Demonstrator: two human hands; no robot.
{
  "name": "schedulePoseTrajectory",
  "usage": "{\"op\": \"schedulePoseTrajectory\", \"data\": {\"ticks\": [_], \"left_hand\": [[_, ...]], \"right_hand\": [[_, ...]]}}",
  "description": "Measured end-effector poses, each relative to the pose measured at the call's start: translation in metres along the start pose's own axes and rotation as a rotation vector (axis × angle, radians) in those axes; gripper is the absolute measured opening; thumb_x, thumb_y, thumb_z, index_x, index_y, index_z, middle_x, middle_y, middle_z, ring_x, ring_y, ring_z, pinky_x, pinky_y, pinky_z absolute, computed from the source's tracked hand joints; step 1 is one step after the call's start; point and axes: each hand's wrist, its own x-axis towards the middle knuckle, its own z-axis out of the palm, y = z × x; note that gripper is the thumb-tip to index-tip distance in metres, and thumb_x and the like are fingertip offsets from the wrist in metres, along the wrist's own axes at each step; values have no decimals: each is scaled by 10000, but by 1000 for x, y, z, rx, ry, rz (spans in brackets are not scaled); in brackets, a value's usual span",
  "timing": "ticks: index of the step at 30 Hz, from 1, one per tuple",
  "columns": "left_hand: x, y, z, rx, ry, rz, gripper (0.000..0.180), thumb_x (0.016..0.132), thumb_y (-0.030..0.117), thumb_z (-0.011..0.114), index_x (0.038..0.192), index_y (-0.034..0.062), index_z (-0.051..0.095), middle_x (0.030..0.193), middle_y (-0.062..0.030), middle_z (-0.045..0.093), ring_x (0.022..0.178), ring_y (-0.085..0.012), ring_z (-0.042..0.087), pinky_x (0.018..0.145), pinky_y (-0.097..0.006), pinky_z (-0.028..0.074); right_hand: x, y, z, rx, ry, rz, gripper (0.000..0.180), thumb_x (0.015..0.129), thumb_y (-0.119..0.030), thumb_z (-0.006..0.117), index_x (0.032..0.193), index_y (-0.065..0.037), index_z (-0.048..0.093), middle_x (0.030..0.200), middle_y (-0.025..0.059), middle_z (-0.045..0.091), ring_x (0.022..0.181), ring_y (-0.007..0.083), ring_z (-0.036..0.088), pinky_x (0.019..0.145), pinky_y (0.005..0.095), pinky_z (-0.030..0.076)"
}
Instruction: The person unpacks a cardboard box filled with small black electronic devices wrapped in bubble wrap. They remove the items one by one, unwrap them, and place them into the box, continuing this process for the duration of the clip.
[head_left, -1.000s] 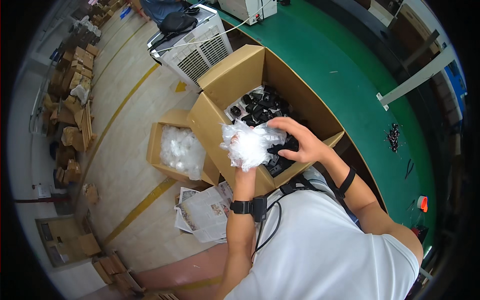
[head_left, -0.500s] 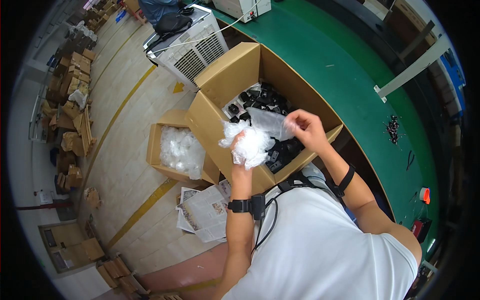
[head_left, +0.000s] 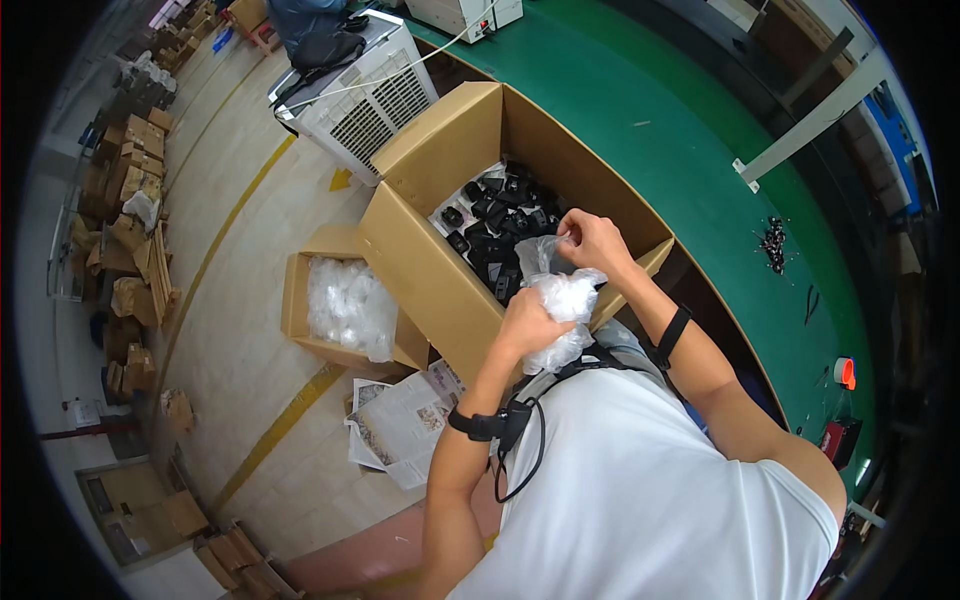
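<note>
My left hand (head_left: 532,322) is closed round a crumpled bunch of clear plastic bags (head_left: 566,302), held over the near end of a large cardboard box (head_left: 425,275). Just beyond it, my right hand (head_left: 597,245) pinches the edge of a single clear plastic bag (head_left: 540,254), which hangs to the left of the fingers. Whether that bag is still joined to the bunch I cannot tell. Inside the box lie many small black plastic parts (head_left: 495,212), some on white paper; their exact kind is too small to make out.
A smaller cardboard box (head_left: 297,300) full of clear plastic bags stands on the floor at left, with newspapers (head_left: 405,425) nearer me. Behind is a white slatted appliance (head_left: 375,115). On the green table (head_left: 690,170) lie small dark pieces (head_left: 773,245), pliers (head_left: 811,304) and orange tape (head_left: 845,372).
My left hand has moved right and nearer to me with the bunch of bags, uncovering more black parts. The single bag in my right hand has swung down and left. The view has shifted slightly.
</note>
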Motion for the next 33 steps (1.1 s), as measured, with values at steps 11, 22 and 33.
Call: {"op": "schedulePoseTrajectory", "data": {"ticks": [11, 22, 33], "left_hand": [[25, -20, -1, -87, 45, -200, 753, 671, 120, 692, 1369, 24, 427, 1061, -145, 656, 1002, -242, 629, 885, -331, 474], [37, -82, 9, -1611, 328, -125, 261, 876, 163, 531, 1034, -23, 626, 910, -111, 662, 755, -212, 655, 679, -324, 538], [30, -42, 3, -1195, 575, -362, 436, 752, 0, 649, 1180, 13, 568, 1032, -87, 638, 877, -206, 639, 760, -323, 517]], "right_hand": [[-17, 1, -7, 127, -109, -205, 217, 676, -39, 623, 886, 1, 656, 782, 150, 636, 736, 308, 631, 679, 369, 501], [-20, -22, -1, 271, -73, -215, 131, 797, -91, 651, 874, 15, 662, 766, 124, 644, 635, 186, 609, 598, 294, 493], [-10, -11, 23, 1091, -492, 110, 126, 771, -52, 641, 832, -80, 534, 814, -51, 519, 796, 53, 486, 747, 230, 393]]}}
